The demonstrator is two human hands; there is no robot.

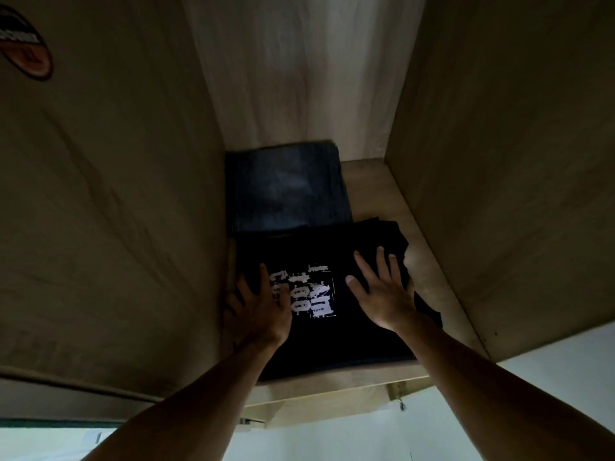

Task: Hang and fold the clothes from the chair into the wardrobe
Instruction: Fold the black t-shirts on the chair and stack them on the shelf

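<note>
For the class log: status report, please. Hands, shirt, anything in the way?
Left hand and right hand flat on the folded black shirt, no grip. Shirt on the wardrobe shelf, in front of folded jeans. Nothing in the way.

We are looking into a wardrobe in a home, most likely a bedroom, and the wooden shelf (382,184) is our landmark. Folded clothes lie on it: a blue denim garment (286,188) at the back left of the shelf, and a black printed T-shirt (319,261) in front of it, at the shelf's near edge. Plain wood-grain panels rise from the shelf on the left (109,194), right (506,161) and back (299,68), forming a cupboard bay. High on the left panel, well above the shelf, sits an orange and black sticker (26,44). Below the shelf's front edge we see a pale wall (366,437).
</note>
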